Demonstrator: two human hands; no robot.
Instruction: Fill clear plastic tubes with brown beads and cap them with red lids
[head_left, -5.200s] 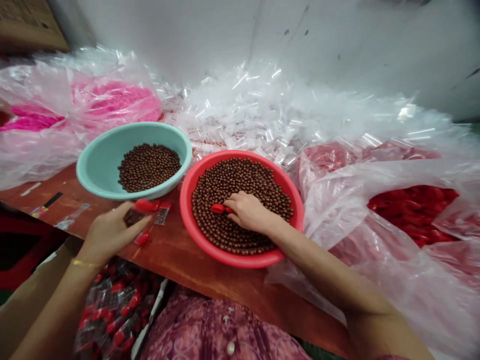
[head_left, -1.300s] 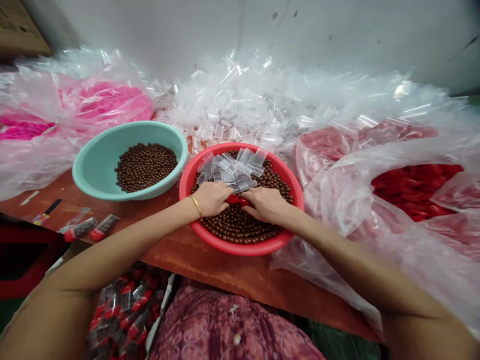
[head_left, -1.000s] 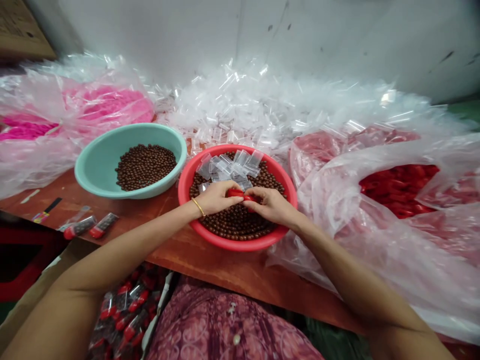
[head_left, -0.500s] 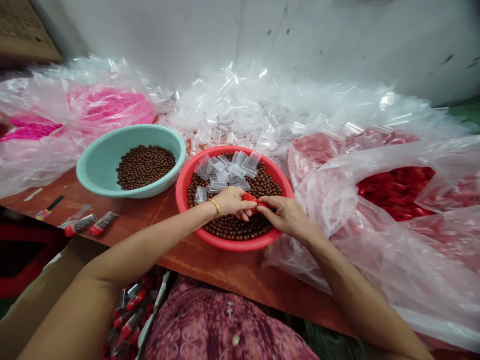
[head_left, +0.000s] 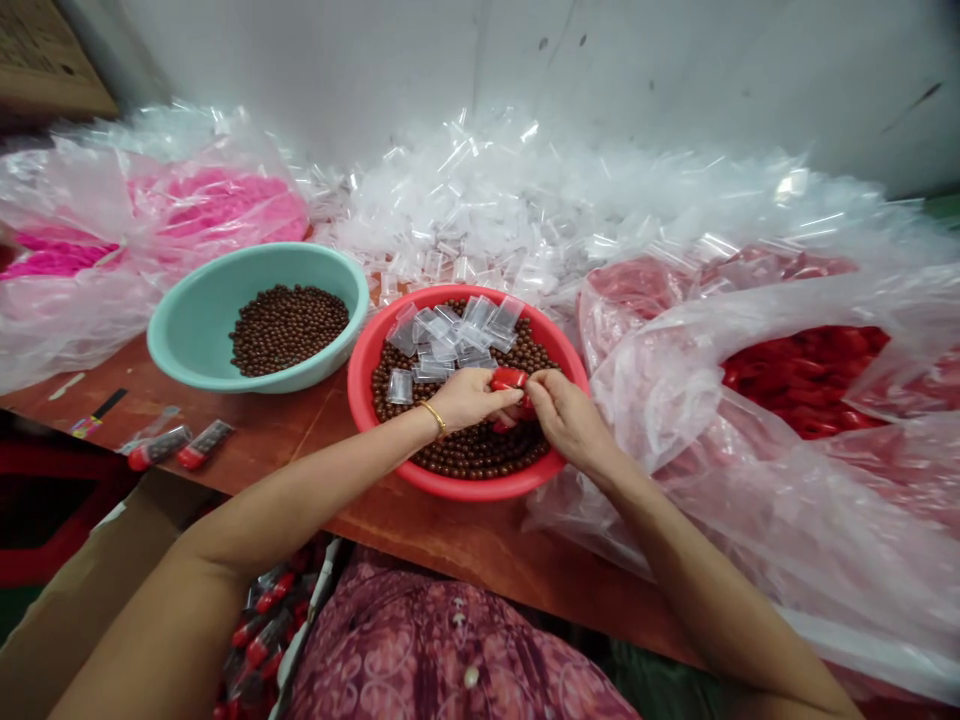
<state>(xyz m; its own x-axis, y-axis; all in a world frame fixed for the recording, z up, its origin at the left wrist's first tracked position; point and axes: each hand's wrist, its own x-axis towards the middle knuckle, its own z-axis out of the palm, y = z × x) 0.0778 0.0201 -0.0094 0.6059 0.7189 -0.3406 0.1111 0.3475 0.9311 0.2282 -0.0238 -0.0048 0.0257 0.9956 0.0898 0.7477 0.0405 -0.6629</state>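
Observation:
My left hand (head_left: 478,398), with a gold bracelet at the wrist, is closed on a red plastic cap (head_left: 508,378) above the red basin (head_left: 361,375). The fingertips of my right hand (head_left: 568,412) pinch red plastic right beside it, touching the same piece or one against it; the fingers partly hide this. More red shows under my left fingers. Small round brown balls (head_left: 480,455) fill much of the basin below both hands. Several short clear plastic tubes (head_left: 442,340) lie on the balls at the basin's far side.
Left stands a teal basin (head_left: 172,340) with brown balls. Two filled red-capped tubes (head_left: 204,445) lie near the table edge, above a box of similar tubes (head_left: 259,630). Clear tubes (head_left: 480,190) are heaped along the wall. Bags hold red pieces (head_left: 806,380) at right, pink ones (head_left: 217,210) at left.
My hands stay together over the basin. My right hand has shifted slightly right and its grip has turned; more of the red cap now shows above my left fingers. The view has tilted slightly.

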